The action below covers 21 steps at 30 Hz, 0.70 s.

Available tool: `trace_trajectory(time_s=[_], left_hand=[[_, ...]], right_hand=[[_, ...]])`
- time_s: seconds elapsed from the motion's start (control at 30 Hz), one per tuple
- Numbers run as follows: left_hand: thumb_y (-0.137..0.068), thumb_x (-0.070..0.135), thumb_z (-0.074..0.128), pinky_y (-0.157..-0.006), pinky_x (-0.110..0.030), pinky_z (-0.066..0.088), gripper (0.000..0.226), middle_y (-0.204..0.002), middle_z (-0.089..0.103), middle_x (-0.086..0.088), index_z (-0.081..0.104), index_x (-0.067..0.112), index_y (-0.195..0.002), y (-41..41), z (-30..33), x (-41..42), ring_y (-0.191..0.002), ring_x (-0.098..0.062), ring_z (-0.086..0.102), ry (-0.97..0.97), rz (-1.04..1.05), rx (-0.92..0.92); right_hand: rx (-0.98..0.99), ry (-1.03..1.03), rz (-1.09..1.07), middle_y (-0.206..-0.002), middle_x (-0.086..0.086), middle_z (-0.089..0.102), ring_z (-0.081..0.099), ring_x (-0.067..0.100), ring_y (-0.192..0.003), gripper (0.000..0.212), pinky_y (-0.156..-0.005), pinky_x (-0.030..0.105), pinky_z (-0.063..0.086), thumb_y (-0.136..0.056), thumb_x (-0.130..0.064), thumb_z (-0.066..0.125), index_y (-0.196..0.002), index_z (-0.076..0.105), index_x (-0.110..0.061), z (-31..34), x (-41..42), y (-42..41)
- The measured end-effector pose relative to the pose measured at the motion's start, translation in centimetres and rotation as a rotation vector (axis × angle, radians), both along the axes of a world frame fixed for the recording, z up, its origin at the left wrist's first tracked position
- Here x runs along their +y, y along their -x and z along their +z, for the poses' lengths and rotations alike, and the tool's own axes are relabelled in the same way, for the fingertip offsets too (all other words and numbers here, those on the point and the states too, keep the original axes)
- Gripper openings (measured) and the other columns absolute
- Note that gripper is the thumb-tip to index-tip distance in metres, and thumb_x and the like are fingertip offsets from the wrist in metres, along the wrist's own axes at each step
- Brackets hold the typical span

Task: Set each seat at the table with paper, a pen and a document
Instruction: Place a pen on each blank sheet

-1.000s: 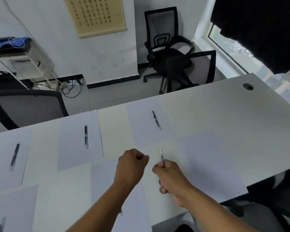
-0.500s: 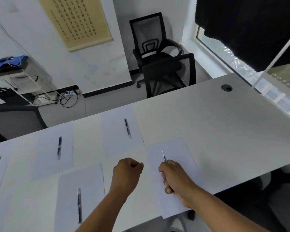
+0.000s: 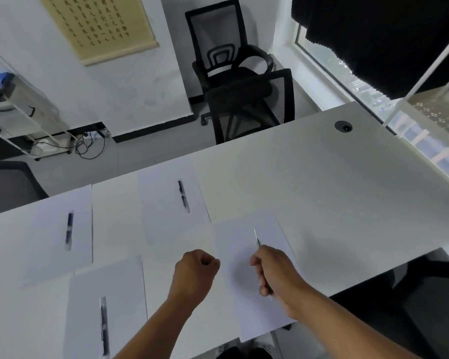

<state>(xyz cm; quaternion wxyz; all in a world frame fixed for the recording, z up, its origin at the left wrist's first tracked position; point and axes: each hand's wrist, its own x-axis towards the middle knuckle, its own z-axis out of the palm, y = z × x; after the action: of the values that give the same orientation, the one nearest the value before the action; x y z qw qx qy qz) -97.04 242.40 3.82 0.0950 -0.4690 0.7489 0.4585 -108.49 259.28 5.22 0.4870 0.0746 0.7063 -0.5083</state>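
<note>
So far three white paper sheets on the pale tabletop each carry a dark pen, while the right hand grips a slim silver pen over the fourth, pen-less sheet, the left hand fisted empty; no separate documents are discernible.

Plain white paper sheets are lying on the off-white table. Black mesh office chairs are standing behind; a beige scroll is showing dark characters.
</note>
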Motion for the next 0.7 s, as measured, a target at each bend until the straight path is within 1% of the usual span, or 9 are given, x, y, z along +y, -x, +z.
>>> trace_trajectory(time_s=[0.07, 0.2, 0.23, 0.3, 0.37, 0.43, 0.53, 0.63, 0.7], left_hand=[[-0.098, 0.026, 0.070, -0.062, -0.031, 0.048, 0.023, -0.076, 0.072, -0.003, 0.070, 0.008, -0.084, 0.3, -0.6, -0.1, -0.066, -0.018, 0.059, 0.007, -0.024, 0.003], [-0.100, 0.033, 0.073, -0.078, -0.036, 0.060, 0.007, -0.098, 0.073, 0.011, 0.072, 0.026, -0.099, 0.5, -2.2, 0.1, -0.089, -0.012, 0.070, 0.057, -0.144, -0.004], [-0.100, 0.035, 0.073, -0.081, -0.034, 0.060, 0.009, -0.105, 0.070, 0.012, 0.072, 0.028, -0.106, 0.5, -2.7, 0.2, -0.094, -0.011, 0.069, 0.085, -0.190, -0.011], [-0.101, 0.038, 0.072, -0.089, -0.032, 0.058, 0.024, -0.121, 0.063, 0.013, 0.070, 0.030, -0.124, 0.4, -3.6, 0.5, -0.101, -0.010, 0.068, 0.156, -0.294, -0.019], [-0.101, 0.039, 0.072, -0.096, -0.033, 0.056, 0.039, -0.135, 0.056, 0.011, 0.064, 0.031, -0.138, 0.4, -4.2, 0.7, -0.113, -0.013, 0.066, 0.213, -0.397, -0.016], [-0.100, 0.041, 0.071, -0.107, -0.035, 0.050, 0.054, -0.149, 0.049, 0.009, 0.055, 0.031, -0.151, 0.5, -5.0, 0.8, -0.131, -0.017, 0.058, 0.277, -0.505, -0.034], [-0.099, 0.047, 0.071, -0.123, -0.038, 0.036, 0.077, -0.170, 0.031, 0.005, 0.036, 0.032, -0.166, 0.7, -6.0, 1.2, -0.156, -0.021, 0.035, 0.338, -0.605, -0.080], [-0.099, 0.050, 0.071, -0.132, -0.042, 0.020, 0.091, -0.182, 0.010, 0.001, 0.019, 0.032, -0.172, 1.1, -6.9, 1.5, -0.168, -0.022, 0.010, 0.370, -0.675, -0.122], [-0.100, 0.051, 0.072, -0.135, -0.044, 0.012, 0.099, -0.184, -0.005, 0.000, 0.009, 0.032, -0.174, 1.3, -7.4, 1.6, -0.170, -0.023, -0.004, 0.392, -0.721, -0.154]], right_hand=[[0.025, -0.053, 0.024, -0.070, 0.004, 0.049, 0.045, 0.021, -0.062, 0.017, -0.062, 0.039, 0.043, -0.095, -0.020, 0.048, -0.091, 0.063, -0.013, -0.7, 0.1, 0.3], [0.123, -0.170, 0.130, -0.076, 0.006, 0.058, 0.059, 0.023, -0.064, 0.021, -0.069, 0.038, 0.049, -0.098, -0.023, 0.049, -0.103, 0.068, -0.015, -2.4, 0.3, 0.7], [0.157, -0.189, 0.156, -0.073, 0.004, 0.056, 0.058, 0.023, -0.064, 0.022, -0.067, 0.038, 0.049, -0.098, -0.023, 0.050, -0.102, 0.067, -0.010, -3.1, 0.3, 0.7], [0.225, -0.220, 0.202, -0.067, 0.001, 0.047, 0.049, 0.023, -0.062, 0.024, -0.061, 0.039, 0.046, -0.099, -0.025, 0.051, -0.087, 0.057, -0.005, -4.1, 0.5, 0.9], [0.279, -0.251, 0.239, -0.064, 0.000, 0.042, 0.042, 0.022, -0.061, 0.031, -0.058, 0.038, 0.040, -0.102, -0.026, 0.051, -0.073, 0.046, -0.015, -5.0, 0.7, 1.3], [0.321, -0.280, 0.258, -0.061, 0.000, 0.042, 0.040, 0.022, -0.059, 0.036, -0.057, 0.037, 0.038, -0.105, -0.027, 0.052, -0.071, 0.043, -0.018, -5.8, 0.8, 1.7], [0.366, -0.318, 0.292, -0.063, 0.001, 0.043, 0.041, 0.022, -0.060, 0.038, -0.058, 0.035, 0.037, -0.108, -0.025, 0.053, -0.071, 0.046, -0.015, -6.7, 0.9, 2.3], [0.395, -0.370, 0.352, -0.069, 0.004, 0.049, 0.043, 0.022, -0.061, 0.031, -0.057, 0.031, 0.038, -0.106, -0.017, 0.056, -0.075, 0.052, -0.010, -7.3, 0.9, 2.8], [0.439, -0.396, 0.371, -0.072, 0.004, 0.055, 0.053, 0.026, -0.063, 0.027, -0.058, 0.032, 0.043, -0.103, -0.015, 0.060, -0.077, 0.054, -0.010, -7.5, 0.8, 3.1]])
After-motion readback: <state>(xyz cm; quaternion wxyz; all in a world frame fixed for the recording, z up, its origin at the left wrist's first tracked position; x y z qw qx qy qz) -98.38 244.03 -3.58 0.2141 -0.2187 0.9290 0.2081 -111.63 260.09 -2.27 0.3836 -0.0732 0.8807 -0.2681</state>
